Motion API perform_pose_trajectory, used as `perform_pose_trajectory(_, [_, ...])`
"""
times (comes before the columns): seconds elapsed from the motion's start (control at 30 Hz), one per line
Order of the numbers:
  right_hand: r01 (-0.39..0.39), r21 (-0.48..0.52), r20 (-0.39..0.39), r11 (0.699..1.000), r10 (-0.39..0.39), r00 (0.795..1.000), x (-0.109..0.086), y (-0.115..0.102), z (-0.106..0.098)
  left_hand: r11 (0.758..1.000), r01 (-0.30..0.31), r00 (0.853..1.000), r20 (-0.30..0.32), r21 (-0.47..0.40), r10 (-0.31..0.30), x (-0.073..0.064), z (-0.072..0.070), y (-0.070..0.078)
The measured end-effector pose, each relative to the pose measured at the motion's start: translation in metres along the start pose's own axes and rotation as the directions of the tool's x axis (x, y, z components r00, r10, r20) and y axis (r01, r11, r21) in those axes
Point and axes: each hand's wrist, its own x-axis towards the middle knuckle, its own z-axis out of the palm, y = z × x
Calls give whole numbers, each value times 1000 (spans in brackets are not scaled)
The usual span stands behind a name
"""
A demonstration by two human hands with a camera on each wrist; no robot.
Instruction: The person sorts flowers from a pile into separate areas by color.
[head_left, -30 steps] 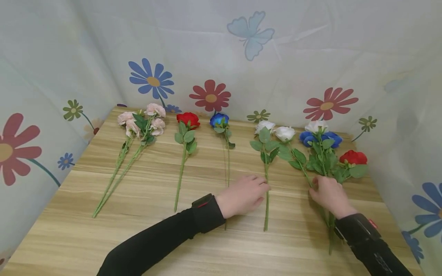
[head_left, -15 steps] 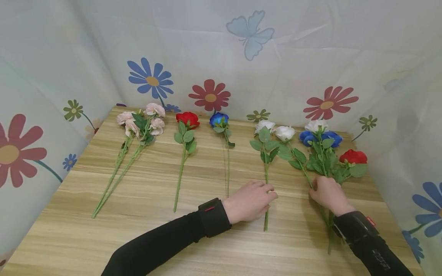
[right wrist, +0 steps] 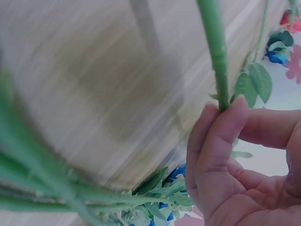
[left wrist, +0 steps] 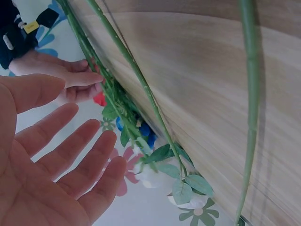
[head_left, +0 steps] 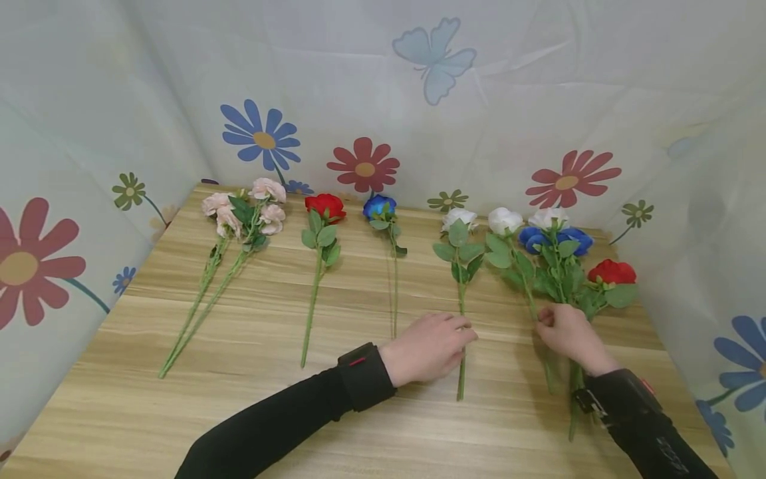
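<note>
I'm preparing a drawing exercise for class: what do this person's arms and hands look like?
The left hand and right hand are ungloved. The left sleeve and right sleeve are black. A black left wristband and right wristband each show a little red. The right sleeve's pale markings are too small to read.

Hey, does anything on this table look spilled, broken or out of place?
Nothing looks spilled or broken. One slightly odd bit: at the far right, the red rose splays outward from its bunch, its bloom lower in the head view than the blue blooms beside it.
</note>
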Motion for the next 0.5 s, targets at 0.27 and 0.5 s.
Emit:
perform_pose_trajectory(0.27, [-72,230,16,971,70,997,-9,-15,-3,998,23,999,-27,-59,-24,-3,-5,-6])
perform_pose_trajectory(0.5, [-64,352,-13,934,73,997,-18,-32,-5,989,25,998,-54,-146,-33,-5,-7,-11])
